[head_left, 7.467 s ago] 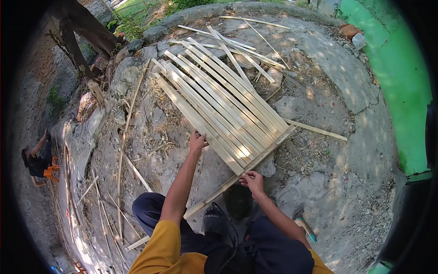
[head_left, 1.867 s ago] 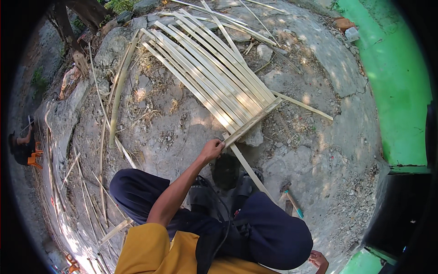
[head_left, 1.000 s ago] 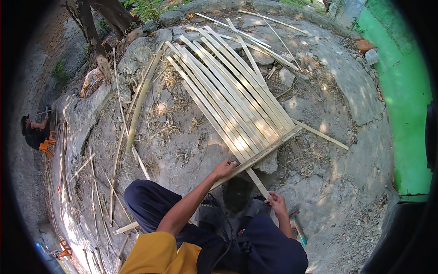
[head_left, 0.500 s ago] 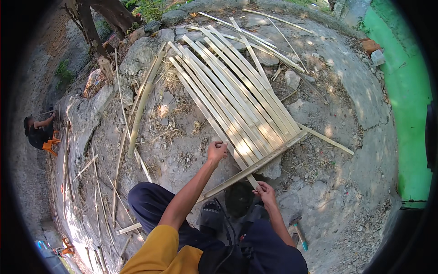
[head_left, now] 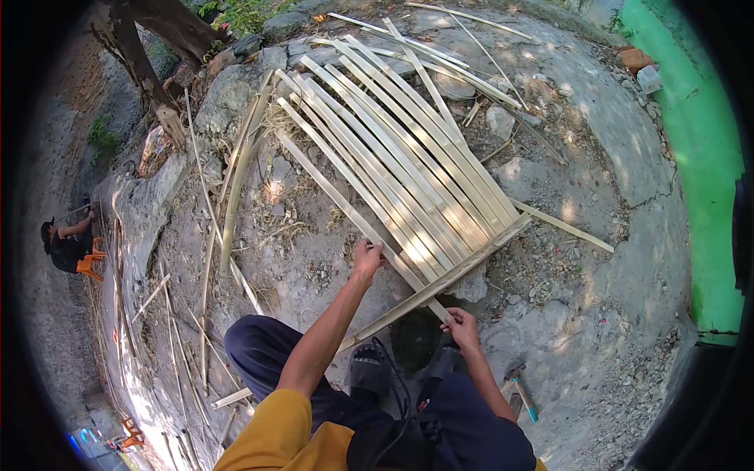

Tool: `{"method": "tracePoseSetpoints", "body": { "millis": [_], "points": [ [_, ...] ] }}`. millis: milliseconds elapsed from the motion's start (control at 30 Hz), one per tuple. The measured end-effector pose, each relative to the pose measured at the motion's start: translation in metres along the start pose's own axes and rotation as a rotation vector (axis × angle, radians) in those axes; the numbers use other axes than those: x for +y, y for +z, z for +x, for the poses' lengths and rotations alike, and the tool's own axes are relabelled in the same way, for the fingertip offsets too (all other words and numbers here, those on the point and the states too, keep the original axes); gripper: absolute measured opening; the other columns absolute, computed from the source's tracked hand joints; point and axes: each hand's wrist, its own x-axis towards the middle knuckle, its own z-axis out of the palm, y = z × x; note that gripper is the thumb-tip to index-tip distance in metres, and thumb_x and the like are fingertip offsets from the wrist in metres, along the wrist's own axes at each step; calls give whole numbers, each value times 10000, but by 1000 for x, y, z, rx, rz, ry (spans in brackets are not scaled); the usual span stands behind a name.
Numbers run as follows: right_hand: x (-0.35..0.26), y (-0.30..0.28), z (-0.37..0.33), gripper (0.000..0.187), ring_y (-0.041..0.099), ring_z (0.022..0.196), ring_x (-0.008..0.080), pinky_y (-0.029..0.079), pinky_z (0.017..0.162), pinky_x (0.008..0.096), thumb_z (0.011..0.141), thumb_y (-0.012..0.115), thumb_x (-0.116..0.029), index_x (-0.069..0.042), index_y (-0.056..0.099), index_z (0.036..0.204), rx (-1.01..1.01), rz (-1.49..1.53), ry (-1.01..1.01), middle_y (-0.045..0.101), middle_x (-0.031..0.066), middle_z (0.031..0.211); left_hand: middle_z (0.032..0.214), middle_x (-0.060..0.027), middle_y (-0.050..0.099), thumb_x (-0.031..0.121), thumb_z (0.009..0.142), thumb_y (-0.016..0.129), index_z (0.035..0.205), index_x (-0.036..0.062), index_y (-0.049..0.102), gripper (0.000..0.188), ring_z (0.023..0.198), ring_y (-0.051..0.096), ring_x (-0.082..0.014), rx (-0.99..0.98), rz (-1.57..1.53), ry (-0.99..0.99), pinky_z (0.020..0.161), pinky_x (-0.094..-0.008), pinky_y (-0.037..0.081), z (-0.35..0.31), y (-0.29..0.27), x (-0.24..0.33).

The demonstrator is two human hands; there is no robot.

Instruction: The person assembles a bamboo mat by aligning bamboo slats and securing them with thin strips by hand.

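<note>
On the ground (head_left: 550, 330): we have a row of pale slats (head_left: 385, 174) spread toward the far edge, their near ends at a crossbar (head_left: 475, 260).
Loose slat (head_left: 338, 196): it lies just beside the row's left edge and crosses the crossbar; over or under, we cannot tell.
Right hand (head_left: 462, 326): we pinch the loose slat's near end, thumb and fingers nearly together.
Left hand (head_left: 367, 259): our fingers curl at the loose slat's left edge; how firmly they close, we cannot tell.
Hammer (head_left: 525, 399): it rests right of our feet.
Ground's right edge: we see a green surface (head_left: 707, 180) alongside.
</note>
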Motion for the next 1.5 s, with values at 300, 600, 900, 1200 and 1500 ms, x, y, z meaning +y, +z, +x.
{"method": "tracePoseSetpoints", "body": {
  "millis": [300, 600, 900, 1200, 1500],
  "points": [
    [3, 15, 7, 249, 727, 894, 213, 613, 786, 274, 995, 591, -23, 55, 613, 1231, 34, 110, 27, 708, 151, 1050, 980, -108, 668, 172, 1009, 599, 1170, -2, 562, 239, 823, 670, -197, -2, 24, 180, 696, -361, 594, 7, 5, 19],
    [-9, 51, 16, 290, 715, 967, 225, 612, 824, 291, 970, 636, -11, 90, 571, 1233, 127, 446, 32, 697, 165, 1083, 1056, -160, 683, 113, 1015, 577, 1190, -19, 550, 221, 896, 722, -272, -49, 27, 152, 726, -413, 653, 58, -23, 49],
    [-2, 58, 31, 241, 686, 992, 183, 599, 877, 281, 954, 642, 5, 34, 627, 1194, 139, 642, 80, 684, 103, 1107, 1107, -128, 682, 172, 1038, 574, 1258, -2, 533, 283, 937, 706, -241, -56, 36, 137, 786, -401, 620, 71, -27, 53],
    [-5, 57, 27, 217, 685, 968, 173, 599, 900, 316, 953, 644, -25, 16, 632, 1166, 123, 783, 116, 690, 65, 1073, 1027, -110, 715, 184, 1029, 601, 1214, 39, 522, 247, 842, 721, -218, -92, -64, 152, 647, -354, 612, 71, -32, 46],
    [-5, 59, 30, 234, 667, 1001, 167, 598, 895, 317, 989, 612, -56, 17, 607, 1211, 126, 683, 66, 663, 76, 1126, 1020, -137, 719, 172, 1028, 599, 1235, 22, 531, 265, 802, 725, -219, -107, -18, 126, 646, -349, 619, 68, -30, 53]
  ]
}}
